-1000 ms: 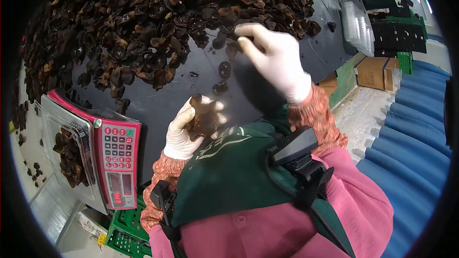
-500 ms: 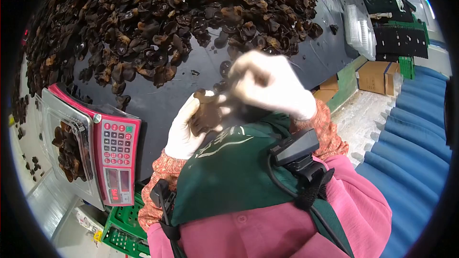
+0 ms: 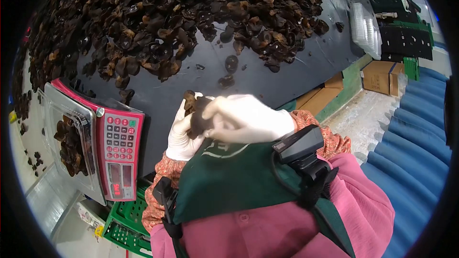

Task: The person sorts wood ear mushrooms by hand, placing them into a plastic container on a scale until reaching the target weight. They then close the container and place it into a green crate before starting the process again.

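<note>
My left hand [image 3: 180, 136], in a white glove, is closed around a dark brown fungus piece [image 3: 190, 101] in front of the apron. From the right, my right hand [image 3: 244, 118], also gloved, reaches over and pinches a dark piece [image 3: 202, 117] against the left one. Its fingers are slightly blurred. Beyond the hands a large heap of dark fungus [image 3: 162, 19] covers the far part of the dark table [image 3: 306, 69]. Two loose pieces lie between the heap and my hands, one of them round [image 3: 231, 63].
At left, a red scale [image 3: 119, 150] carries a clear tray with fungus pieces [image 3: 71, 145]. Stacked clear trays [image 3: 366, 31] stand at the table's right end. Further right are a cardboard box [image 3: 380, 77] and blue sheeting [image 3: 406, 138]. A green crate [image 3: 126, 224] is below the scale.
My right hand has come down and left from above the table to meet my left hand at the held fungus. The view has shifted slightly.
</note>
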Demonstrator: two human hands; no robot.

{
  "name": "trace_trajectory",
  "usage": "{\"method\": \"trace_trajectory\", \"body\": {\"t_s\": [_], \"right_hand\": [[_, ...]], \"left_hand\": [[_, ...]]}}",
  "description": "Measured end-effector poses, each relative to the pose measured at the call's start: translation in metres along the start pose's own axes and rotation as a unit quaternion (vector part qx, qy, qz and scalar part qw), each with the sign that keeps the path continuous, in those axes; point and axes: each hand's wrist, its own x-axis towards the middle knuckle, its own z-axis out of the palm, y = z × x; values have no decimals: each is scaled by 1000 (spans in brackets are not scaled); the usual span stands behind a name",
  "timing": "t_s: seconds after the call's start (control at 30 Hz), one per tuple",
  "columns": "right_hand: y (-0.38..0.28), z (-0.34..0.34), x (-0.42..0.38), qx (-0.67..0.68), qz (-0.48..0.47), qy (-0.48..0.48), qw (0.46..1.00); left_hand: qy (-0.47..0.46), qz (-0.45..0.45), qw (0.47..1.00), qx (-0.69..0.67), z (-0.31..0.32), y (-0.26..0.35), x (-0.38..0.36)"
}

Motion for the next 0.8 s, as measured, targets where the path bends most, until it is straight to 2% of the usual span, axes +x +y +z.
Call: {"method": "trace_trajectory", "body": {"t_s": [0.03, 0.07, 0.1, 0.13, 0.17, 0.23, 0.27, 0.3, 0.33, 0.37, 0.4, 0.43, 0.5, 0.57, 0.6, 0.63, 0.67, 0.73, 0.77, 0.8], "right_hand": [[-8, -10, -3, 61, 76, 33, 995], [-5, -18, -3, 10, 78, 85, 993], [9, -18, 0, -134, 7, 203, 970], [9, -24, 1, -216, 63, 216, 950], [12, -28, 3, -299, 109, 189, 929], [32, -23, 5, -410, 113, 139, 894], [49, -15, 9, -408, 19, 208, 889], [52, -14, 12, -415, 15, 191, 889], [50, -11, 16, -423, -6, 193, 886], [52, -11, 18, -427, -19, 192, 883], [54, -9, 20, -433, -31, 194, 880], [55, -10, 20, -421, -19, 184, 888], [55, -11, 18, -398, 12, 164, 902], [53, -13, 17, -382, 2, 169, 909], [52, -13, 17, -373, 0, 172, 912], [50, -13, 17, -358, -4, 179, 916], [47, -13, 16, -356, 1, 180, 917], [41, -14, 16, -350, 12, 183, 919], [40, -14, 15, -352, 10, 189, 917], [39, -13, 15, -354, 6, 195, 915]], "left_hand": [[-19, 25, 996, 83, -2, 1, -1], [-34, 54, 984, 167, -4, 2, -2], [-45, 85, 965, 245, -6, 4, -4], [-37, 71, 964, 254, 3, 6, -3], [-29, 56, 963, 263, 12, 8, -3], [18, 23, 998, 46, 28, 16, -7], [-6, 47, 998, 32, 27, 18, -7], [-30, 70, 997, 15, 26, 21, -6], [-119, 44, 981, -144, 26, 34, -3], [-87, 53, 984, -144, 28, 43, -10], [-119, 85, 970, -193, 49, 56, -26], [-120, 129, 973, -152, 52, 71, -39], [-166, 206, 945, -193, 60, 103, -70], [-9, 397, 915, -74, 66, 130, -117], [94, 464, 881, -11, 69, 144, -140], [122, 521, 833, 137, 74, 155, -150], [163, 575, 757, 265, 78, 167, -160], [362, 547, 582, 481, 76, 185, -163], [393, 487, 496, 602, 71, 191, -165], [366, 435, 397, 720, 64, 197, -163]]}}
